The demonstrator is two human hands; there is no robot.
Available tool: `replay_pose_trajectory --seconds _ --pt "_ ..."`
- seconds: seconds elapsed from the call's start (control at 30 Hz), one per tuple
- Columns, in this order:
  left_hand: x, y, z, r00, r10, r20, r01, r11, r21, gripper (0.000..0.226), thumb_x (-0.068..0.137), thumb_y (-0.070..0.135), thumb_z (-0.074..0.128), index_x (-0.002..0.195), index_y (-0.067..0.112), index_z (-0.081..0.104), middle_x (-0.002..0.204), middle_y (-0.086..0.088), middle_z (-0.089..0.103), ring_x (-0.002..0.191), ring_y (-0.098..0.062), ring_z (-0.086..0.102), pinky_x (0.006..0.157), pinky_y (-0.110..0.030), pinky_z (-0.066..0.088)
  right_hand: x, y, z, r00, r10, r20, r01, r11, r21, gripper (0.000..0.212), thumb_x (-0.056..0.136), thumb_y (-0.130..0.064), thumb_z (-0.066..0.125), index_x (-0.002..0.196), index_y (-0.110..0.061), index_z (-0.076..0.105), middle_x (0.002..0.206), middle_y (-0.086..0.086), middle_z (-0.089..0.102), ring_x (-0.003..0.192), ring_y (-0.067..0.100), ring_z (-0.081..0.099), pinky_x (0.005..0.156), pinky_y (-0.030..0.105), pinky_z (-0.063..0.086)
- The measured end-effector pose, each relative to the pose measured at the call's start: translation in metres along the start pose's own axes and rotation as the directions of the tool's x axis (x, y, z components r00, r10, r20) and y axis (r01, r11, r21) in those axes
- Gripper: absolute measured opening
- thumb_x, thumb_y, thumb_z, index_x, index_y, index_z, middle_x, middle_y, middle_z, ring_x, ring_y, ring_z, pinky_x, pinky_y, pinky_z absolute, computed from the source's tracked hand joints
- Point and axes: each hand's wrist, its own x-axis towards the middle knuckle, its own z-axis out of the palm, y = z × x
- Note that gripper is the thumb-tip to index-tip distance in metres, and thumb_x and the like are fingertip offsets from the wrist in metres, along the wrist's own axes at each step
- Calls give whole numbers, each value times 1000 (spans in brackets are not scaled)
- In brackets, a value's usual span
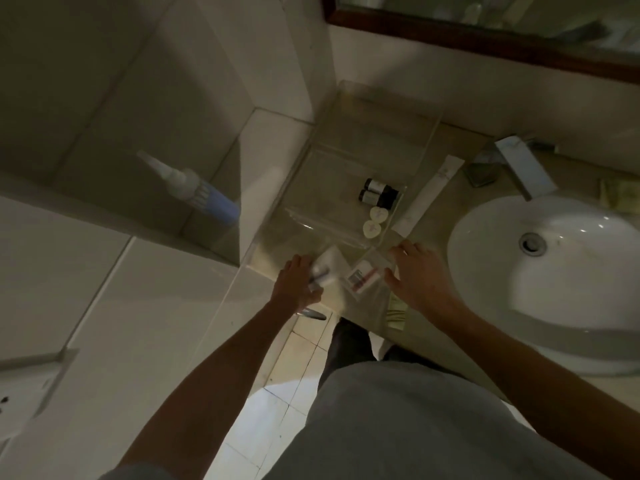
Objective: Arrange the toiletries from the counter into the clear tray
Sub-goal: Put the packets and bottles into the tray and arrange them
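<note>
The clear tray [420,147] stands on the counter against the wall. In its near right part lie two dark small bottles [377,195] and two pale heart-shaped soaps [374,221]. My left hand [298,284] rests at the counter's front edge with its fingers closed on a small white tube or packet [323,273], blurred. My right hand [417,273] hovers spread and empty beside a clear packet with a red-and-white label [363,277]. A long white sachet [427,195] lies just right of the tray.
A white basin [554,271] fills the right, with a chrome tap [512,164] behind it. A folded pale packet [396,315] lies under my right wrist. A blue-and-white bottle [194,188] sits on the tiled ledge at left. A wood-framed mirror [485,32] hangs above.
</note>
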Motion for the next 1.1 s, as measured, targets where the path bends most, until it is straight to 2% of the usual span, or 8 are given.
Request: replay_pose_trajectory --seconds 0.17,0.3,0.43,0.53,0.67,0.87,0.97,1.1 --pt "3 -10 -5 991 124 48 -127 991 50 57 69 26 71 119 14 45 108 -4 54 90 -20 57 74 -36 56 8 -9 -5 994 105 41 -107 993 47 54 94 -47 52 138 -17 50 137 6 52 122 24 50 98 39 46" --pt "10 -23 -12 972 204 115 -210 977 42 66 66 16 71 125 10 40 110 -7 60 93 -26 62 77 -38 55 15 -13 -8 992 127 24 -128 991 34 54 92 -48 53 138 -20 49 137 4 53 121 23 52 98 40 49" --pt "28 -14 -40 984 173 48 -169 983 -66 63 68 11 65 127 12 44 112 -9 59 101 -25 59 87 -37 53 21 -19 -11 986 164 14 -165 986 39 54 92 -48 54 138 -20 48 135 3 54 119 22 53 97 39 49" --pt "57 7 -77 975 221 -6 -221 973 -74 57 70 11 65 124 10 46 112 -13 59 100 -29 57 84 -38 51 27 -25 -14 976 215 15 -216 973 84 53 91 -46 56 136 -19 51 135 3 54 120 22 53 97 38 48" --pt "117 32 -117 949 314 26 -315 947 66 57 70 12 65 123 7 46 118 -15 55 104 -32 56 84 -36 45 32 -30 -17 960 280 -19 -274 948 163 51 90 -45 59 133 -20 55 132 3 55 116 21 55 96 37 47" --pt "195 46 -130 886 419 196 -462 822 334 68 69 18 70 130 9 42 127 -14 53 109 -33 56 90 -38 44 24 -31 -10 927 373 -49 -354 909 221 47 90 -43 59 132 -20 56 132 2 56 116 20 53 95 36 48" --pt "218 44 -124 862 461 213 -506 750 426 65 68 28 73 125 14 44 120 -11 56 107 -31 56 89 -40 44 14 -32 -4 916 397 -54 -378 900 217 44 90 -41 61 127 -18 60 127 3 58 113 19 52 91 35 48" --pt "219 33 -119 849 507 152 -509 703 497 77 60 36 79 127 16 44 122 -7 51 112 -29 50 94 -43 43 8 -33 4 903 429 -15 -413 878 243 42 90 -40 61 126 -18 61 126 2 57 112 18 51 91 35 50"
